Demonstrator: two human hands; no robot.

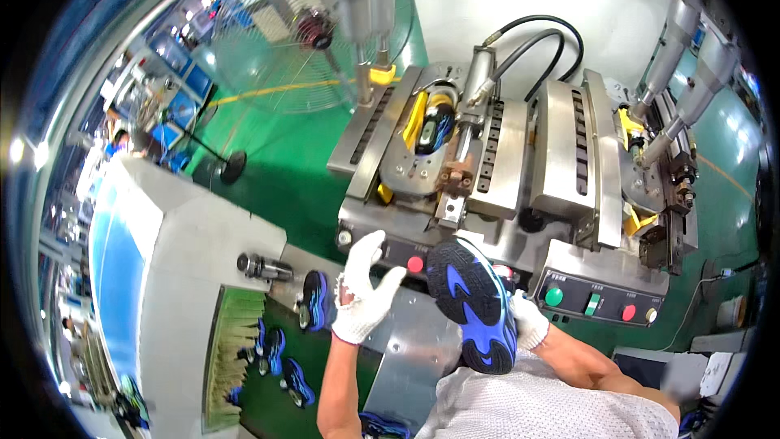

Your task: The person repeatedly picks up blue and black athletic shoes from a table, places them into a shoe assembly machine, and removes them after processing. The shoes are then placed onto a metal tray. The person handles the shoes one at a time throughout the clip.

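Your right grip (530, 322) pinches the blue-and-black running shoe (475, 305) just to its left; hold firmly, steadying it with your spread, empty left grip (361, 301).

Bright light fills the view, lamps (41, 154) flaring white well beyond the left edge of the steel surface (418, 327), pale glints lying on the green floor (276, 195), fisheye distortion bending straight lines toward a black rim.
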